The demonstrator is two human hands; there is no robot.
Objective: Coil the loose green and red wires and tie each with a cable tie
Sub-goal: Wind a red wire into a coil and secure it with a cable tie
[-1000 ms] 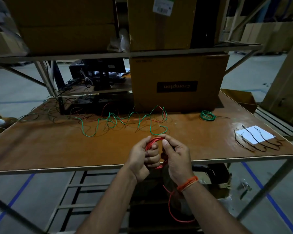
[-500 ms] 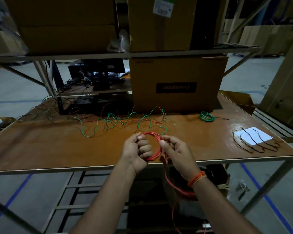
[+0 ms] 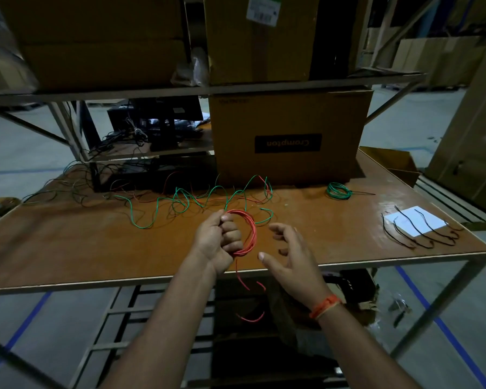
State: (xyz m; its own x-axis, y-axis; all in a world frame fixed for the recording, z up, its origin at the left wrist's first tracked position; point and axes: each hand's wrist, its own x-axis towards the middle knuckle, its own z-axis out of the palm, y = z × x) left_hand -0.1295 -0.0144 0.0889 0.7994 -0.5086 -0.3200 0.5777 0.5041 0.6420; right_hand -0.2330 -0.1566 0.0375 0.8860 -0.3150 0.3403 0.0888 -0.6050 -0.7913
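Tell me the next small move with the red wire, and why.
Probably the right hand, open and empty, should catch the red tail dangling below the table edge and wind it on: the left hand grips the red coil, but the end hangs loose.

Looking down, I see my two bare forearms reaching out from the bottom edge, with no sleeves showing on either. My left hand [image 3: 219, 239] wears nothing: no glove, ring or band. My right hand [image 3: 292, 258] is bare as well, but around its wrist sits an orange thread wristband [image 3: 324, 306], a few strands wound together.
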